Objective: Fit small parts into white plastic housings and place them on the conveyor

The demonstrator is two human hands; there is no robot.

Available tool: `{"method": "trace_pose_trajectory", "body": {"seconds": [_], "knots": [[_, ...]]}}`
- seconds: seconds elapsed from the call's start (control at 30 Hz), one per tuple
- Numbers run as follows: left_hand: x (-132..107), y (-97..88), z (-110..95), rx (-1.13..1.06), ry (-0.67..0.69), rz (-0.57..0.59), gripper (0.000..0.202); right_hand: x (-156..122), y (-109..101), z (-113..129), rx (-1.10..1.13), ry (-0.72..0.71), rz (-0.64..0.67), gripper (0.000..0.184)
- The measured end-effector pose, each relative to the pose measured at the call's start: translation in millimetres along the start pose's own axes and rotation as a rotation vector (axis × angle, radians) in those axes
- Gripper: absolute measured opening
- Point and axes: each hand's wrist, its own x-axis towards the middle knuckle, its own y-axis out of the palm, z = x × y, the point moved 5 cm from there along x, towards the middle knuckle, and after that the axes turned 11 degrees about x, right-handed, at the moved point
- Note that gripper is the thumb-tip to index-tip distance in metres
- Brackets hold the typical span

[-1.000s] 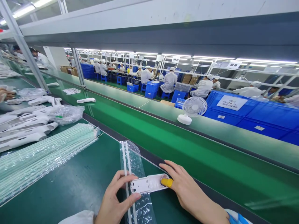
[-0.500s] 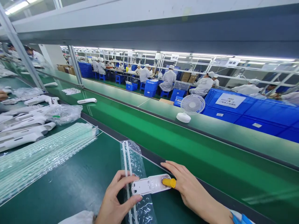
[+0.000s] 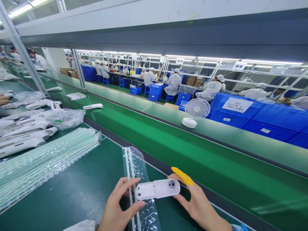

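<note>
A long white plastic housing with rounded ends is held level between my two hands, its hollow side up. At its right end sits a round dark hole or fitting. My left hand grips the left end between thumb and fingers. Around the right end are the thumb and fingers of my right hand, with a yellow finger cot on the raised index finger. Beneath the housing lies a bubble-wrap strip carrying two thin white strips on the dark green table.
To the left lie a bundle of pale strips in clear film, several white handle-shaped parts and a clear plastic bag. A green conveyor belt runs behind, carrying a white part. A white fan stands beyond it.
My right index finger, its yellow cot pressed into the round hole before, has lifted out. That hand's thumb and fingers now hold the housing's right end. My left hand keeps its grip.
</note>
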Motion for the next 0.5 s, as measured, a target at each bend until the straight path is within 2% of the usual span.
{"method": "trace_pose_trajectory", "body": {"seconds": [0.13,0.27,0.37,0.5], "knots": [[0.9,1.1,6.7,-0.058,0.004,0.029,0.033,1.0,-15.3,18.2,-0.013,-0.067,-0.11,0.029],[1.3,1.8,8.3,-0.061,0.003,0.02,0.029,7.2,-19.8,22.1,-0.047,-0.059,-0.106,0.029],[1.4,0.9,7.0,-0.063,-0.016,0.0,0.028,24.6,-22.5,0.0,-0.112,0.052,-0.151,0.026],[2.3,-0.2,9.5,-0.135,-0.062,-0.02,0.03,51.7,-33.9,-42.4,-0.231,0.213,-0.296,0.025]]}}
